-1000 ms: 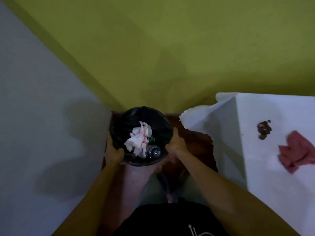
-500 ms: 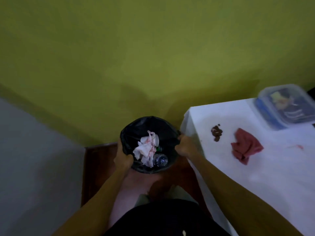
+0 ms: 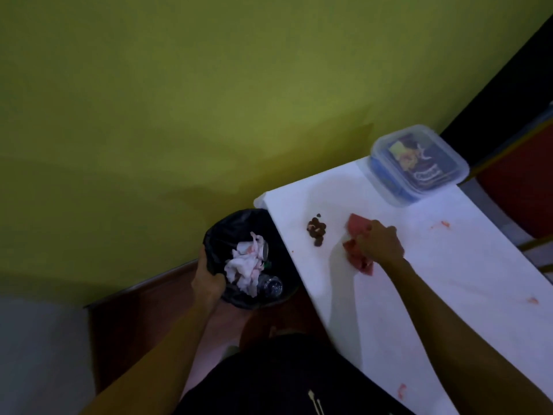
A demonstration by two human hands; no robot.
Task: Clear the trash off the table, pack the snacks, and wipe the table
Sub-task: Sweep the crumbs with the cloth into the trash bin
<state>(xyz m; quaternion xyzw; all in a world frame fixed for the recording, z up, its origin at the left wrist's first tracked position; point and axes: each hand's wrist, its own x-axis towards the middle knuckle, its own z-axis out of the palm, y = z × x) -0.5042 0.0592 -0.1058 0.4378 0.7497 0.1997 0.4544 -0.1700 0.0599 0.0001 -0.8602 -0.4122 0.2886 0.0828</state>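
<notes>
A black-lined trash bin (image 3: 218, 232) hangs just left of the white table's (image 3: 449, 280) near corner, holding crumpled white tissues (image 3: 244, 265) and a plastic bottle (image 3: 270, 285). My left hand (image 3: 206, 280) grips the bin's near-left rim. My right hand (image 3: 378, 242) rests on the table, fingers closed on a red cloth (image 3: 356, 230). A small pile of dark brown crumbs (image 3: 316, 230) lies just left of the cloth. A lidded clear plastic box (image 3: 419, 163) with snack packets inside sits at the table's far end.
Reddish smears (image 3: 441, 225) dot the table, with more stains (image 3: 532, 301) toward the near right and another spot (image 3: 401, 390) at the near edge. A green wall (image 3: 209, 100) rises behind. Dark wooden flooring (image 3: 134, 313) lies under the bin. A red chair (image 3: 523, 181) stands at the far right.
My right hand has left the bin's rim and moved right onto the red cloth on the table. The left hand still holds the bin, which has come up beside the table corner.
</notes>
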